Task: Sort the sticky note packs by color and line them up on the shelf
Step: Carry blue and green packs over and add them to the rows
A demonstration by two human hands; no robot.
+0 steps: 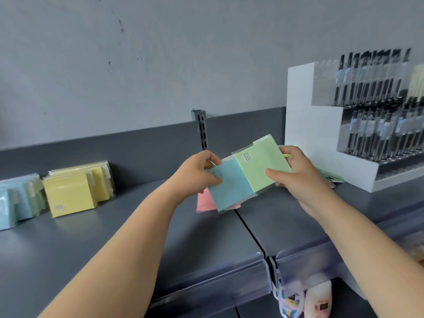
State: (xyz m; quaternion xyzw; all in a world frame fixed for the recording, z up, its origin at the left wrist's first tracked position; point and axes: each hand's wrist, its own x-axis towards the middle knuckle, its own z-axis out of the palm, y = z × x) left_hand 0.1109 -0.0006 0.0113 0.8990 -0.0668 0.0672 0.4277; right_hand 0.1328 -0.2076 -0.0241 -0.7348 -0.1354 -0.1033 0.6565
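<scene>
We are holding a fanned stack of square sticky note packs in clear plastic wrappers above the middle of the dark grey metal shelf (pixel 142 237), near its seam: the pale blue pack (pixel 229 191) sits under our left hand (pixel 199 171), whose thumb and fingers pinch its upper left corner, and the pale green pack (pixel 261 166) overlaps it, gripped by our right hand (pixel 300 177) with the thumb across its face and the fingers curled behind. A pink pack (pixel 205 201) shows below the blue one; whether it lies on the shelf or hangs in the stack we cannot quite tell. The wrappers look glossy and slick, so the likeliest trouble, in our judgement, is a pack sliding out of the fan as we pull the blue one free, dropping onto the shelf or off its front edge. Mixing colours is another risk: the sorted row at the left, the upright yellow packs (pixel 75 191) beside the blue packs (pixel 16 200), seems to include some greenish ones. To the right stands a white tiered pen display (pixel 302 111), near enough for our right elbow to knock.
</scene>
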